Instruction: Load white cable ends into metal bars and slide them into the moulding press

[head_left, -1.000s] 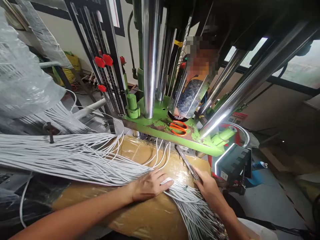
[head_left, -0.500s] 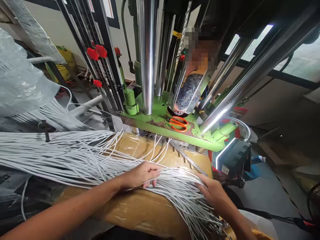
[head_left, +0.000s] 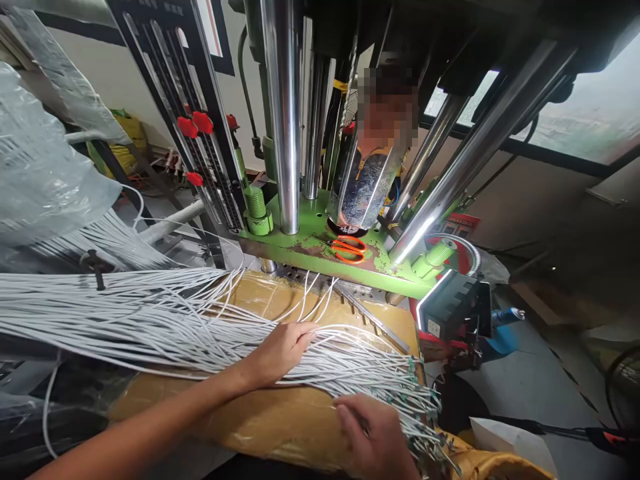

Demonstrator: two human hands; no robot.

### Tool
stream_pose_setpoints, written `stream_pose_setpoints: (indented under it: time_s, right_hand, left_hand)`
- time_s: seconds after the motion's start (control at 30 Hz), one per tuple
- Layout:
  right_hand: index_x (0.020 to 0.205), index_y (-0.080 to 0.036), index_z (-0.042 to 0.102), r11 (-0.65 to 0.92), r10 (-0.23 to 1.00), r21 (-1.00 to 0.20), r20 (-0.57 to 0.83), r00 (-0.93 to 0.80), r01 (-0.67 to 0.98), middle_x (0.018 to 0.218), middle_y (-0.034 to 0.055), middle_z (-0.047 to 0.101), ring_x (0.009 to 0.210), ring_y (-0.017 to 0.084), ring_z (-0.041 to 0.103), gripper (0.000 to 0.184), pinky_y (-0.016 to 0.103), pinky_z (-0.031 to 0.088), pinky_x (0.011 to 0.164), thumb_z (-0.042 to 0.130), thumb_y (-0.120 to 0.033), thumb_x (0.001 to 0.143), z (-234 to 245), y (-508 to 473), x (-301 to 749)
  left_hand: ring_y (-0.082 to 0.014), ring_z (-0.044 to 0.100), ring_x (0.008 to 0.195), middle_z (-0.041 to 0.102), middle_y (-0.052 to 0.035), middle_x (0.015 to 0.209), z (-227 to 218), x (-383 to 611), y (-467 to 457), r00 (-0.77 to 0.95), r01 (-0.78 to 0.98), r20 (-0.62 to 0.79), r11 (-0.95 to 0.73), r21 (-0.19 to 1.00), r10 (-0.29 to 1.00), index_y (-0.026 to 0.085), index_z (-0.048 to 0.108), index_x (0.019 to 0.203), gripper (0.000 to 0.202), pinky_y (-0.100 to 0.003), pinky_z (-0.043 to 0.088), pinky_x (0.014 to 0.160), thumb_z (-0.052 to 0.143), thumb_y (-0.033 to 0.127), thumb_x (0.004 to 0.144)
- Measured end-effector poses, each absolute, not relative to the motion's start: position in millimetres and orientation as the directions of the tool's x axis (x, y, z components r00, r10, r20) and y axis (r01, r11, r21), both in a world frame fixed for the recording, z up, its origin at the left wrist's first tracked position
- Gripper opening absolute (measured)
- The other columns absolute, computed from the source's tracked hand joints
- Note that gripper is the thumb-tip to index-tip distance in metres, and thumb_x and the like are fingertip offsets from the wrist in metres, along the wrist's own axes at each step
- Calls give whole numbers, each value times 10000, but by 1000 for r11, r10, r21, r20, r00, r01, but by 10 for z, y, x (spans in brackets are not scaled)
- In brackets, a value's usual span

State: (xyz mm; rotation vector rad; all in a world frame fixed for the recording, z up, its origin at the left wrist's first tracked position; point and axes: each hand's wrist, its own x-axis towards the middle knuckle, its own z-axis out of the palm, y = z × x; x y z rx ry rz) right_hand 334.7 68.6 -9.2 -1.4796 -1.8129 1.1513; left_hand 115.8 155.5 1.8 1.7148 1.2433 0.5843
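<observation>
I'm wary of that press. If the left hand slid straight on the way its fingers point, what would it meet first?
Probably the loose loops of white cables just past the fingertips of the left hand, then the metal strip before the green plate; depth is hard to judge.

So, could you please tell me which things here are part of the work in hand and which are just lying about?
In use: white cables, lying across the tape-wrapped brown pad; left hand on the bundle; right hand at the cable ends.
Lying about: orange scissors on the green machine plate; metal strip; plastic sheet.
</observation>
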Motion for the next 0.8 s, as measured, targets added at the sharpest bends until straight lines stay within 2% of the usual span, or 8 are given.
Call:
stream_pose_setpoints:
  time_s: [0.1, 0.17, 0.27, 0.4, 0.53, 0.6, 0.7, 0.8]
  right_hand:
    - [1065, -179, 673, -292, 884, -933, -348, -313, 212, 603, 9, 612, 455, 130, 537, 463, 245, 408, 455, 490, -558, 871, -141, 670, 2979]
    - [1179, -168, 583, -482, 851, -872, -445, -281, -81, 574, -42, 551, 406, 91, 459, 524, 206, 329, 409, 531, -567, 842, -162, 711, 2823]
    - [1134, -166, 551, -504, 863, -775, -445, -237, -382, 567, -87, 462, 415, 46, 329, 460, 178, 229, 408, 624, -488, 812, -164, 792, 2730]
    - [1160, -192, 500, -470, 882, -738, -381, -276, -484, 540, -114, 413, 421, 40, 243, 558, 200, 172, 420, 761, -392, 709, -172, 831, 2716]
    - [1185, -215, 475, -482, 874, -655, -401, -274, -581, 498, -137, 337, 410, 36, 191, 611, 197, 139, 414, 781, -408, 693, -226, 836, 2714]
    - [1131, -215, 518, -465, 879, -642, -415, -234, -610, 494, -144, 282, 405, 29, 157, 578, 188, 113, 396, 794, -440, 677, -243, 870, 2787]
    - [970, -207, 590, -434, 881, -610, -440, -172, -663, 482, -151, 238, 401, 19, 115, 490, 170, 108, 379, 824, -474, 632, -225, 963, 3041]
    - [872, -206, 618, -378, 900, -652, -425, -96, -658, 467, -146, 286, 388, 10, 131, 455, 157, 130, 373, 841, -494, 599, -171, 1020, 3331]
  left_hand:
    - [-82, 487, 395, 566, 7, 731, 31, 1119, 1511, 438, 377, -297, 127, 917, 849, 161, 526, 943, 302, -205, 312, 399, 373, 421, 934]
    - [-64, 490, 398, 600, -18, 865, 62, 1079, 1464, 481, 301, -320, 189, 935, 816, 171, 487, 978, 320, -187, 291, 372, 384, 470, 933]
    - [-110, 579, 528, 598, -25, 876, 186, 1035, 1360, 528, 251, -326, 222, 942, 784, 177, 477, 982, 366, -193, 392, 428, 375, 526, 938]
    - [-184, 630, 789, 627, -50, 896, 328, 1051, 1202, 523, 357, -267, 77, 931, 809, 194, 515, 1098, 331, -284, 537, 720, 332, 442, 976]
    - [-196, 553, 1095, 586, -74, 1205, 141, 1002, 1052, 496, 453, 80, -336, 825, 864, 237, 561, 1135, 300, -295, 424, 995, 303, 258, 984]
    - [-184, 591, 1007, 646, -56, 1058, -37, 878, 944, 415, 506, 186, -397, 766, 890, 243, 574, 1126, 310, -252, 451, 927, 305, 222, 973]
    - [-166, 619, 752, 667, -15, 829, -263, 596, 724, 307, 555, 160, -313, 771, 938, 278, 594, 1155, 296, -208, 489, 749, 373, 269, 959]
    - [-196, 639, 795, 702, -26, 873, -340, 384, 499, 304, 510, 106, -256, 821, 947, 312, 634, 1158, 307, -221, 504, 746, 439, 367, 927]
